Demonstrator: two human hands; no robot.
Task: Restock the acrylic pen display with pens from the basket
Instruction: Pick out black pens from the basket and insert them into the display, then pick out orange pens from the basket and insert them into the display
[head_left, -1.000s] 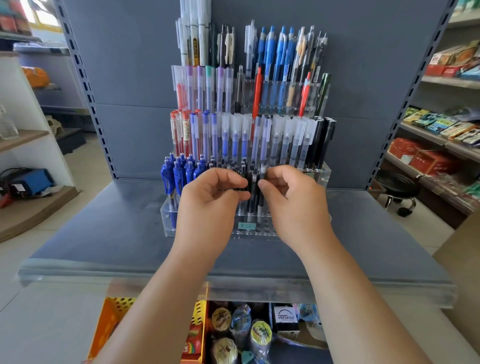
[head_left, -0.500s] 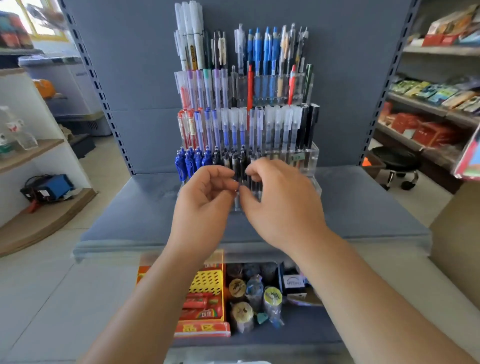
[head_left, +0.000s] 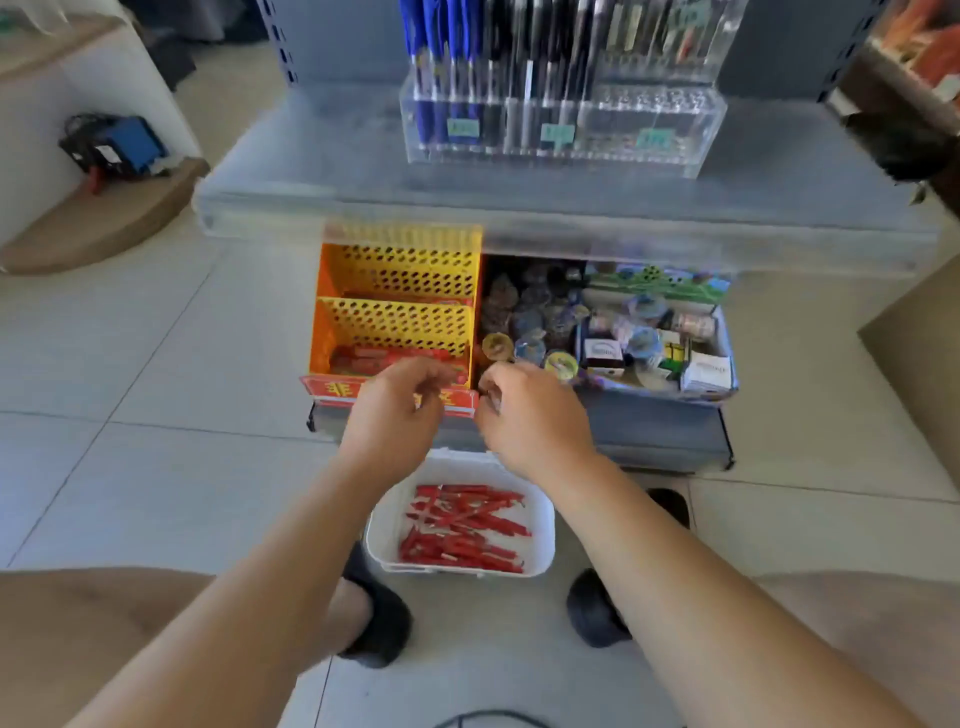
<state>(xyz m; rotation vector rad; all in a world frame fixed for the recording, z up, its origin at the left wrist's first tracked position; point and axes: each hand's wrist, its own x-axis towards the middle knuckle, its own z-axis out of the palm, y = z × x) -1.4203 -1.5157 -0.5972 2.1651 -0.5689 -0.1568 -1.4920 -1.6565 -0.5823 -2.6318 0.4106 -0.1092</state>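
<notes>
I see my left hand (head_left: 400, 410) and right hand (head_left: 530, 415) released, fingers loosely curled and holding nothing. They hover side by side over the white basket (head_left: 375, 540) of red pens (head_left: 462, 530), which sits on the floor (head_left: 130, 415) at 6 o'clock. The acrylic pen display (head_left: 649, 119) stands on the shelf (head_left: 311, 171) at 12 o'clock.

Pen display (head_left: 561, 150): clear acrylic, glossy, smooth walls.
Basket (head_left: 544, 519): white plastic, smooth, faint sheen.
Pens (head_left: 462, 525): red plastic, glossy, lying in the basket.
Shelf (head_left: 311, 156): grey, matt top.
Edge strip (head_left: 571, 234): clear plastic, along the shelf's front edge.
Floor (head_left: 156, 415): pale tiles, smooth, slight sheen.
Perforated box (head_left: 400, 280): orange-yellow, looks like matt card.
</notes>
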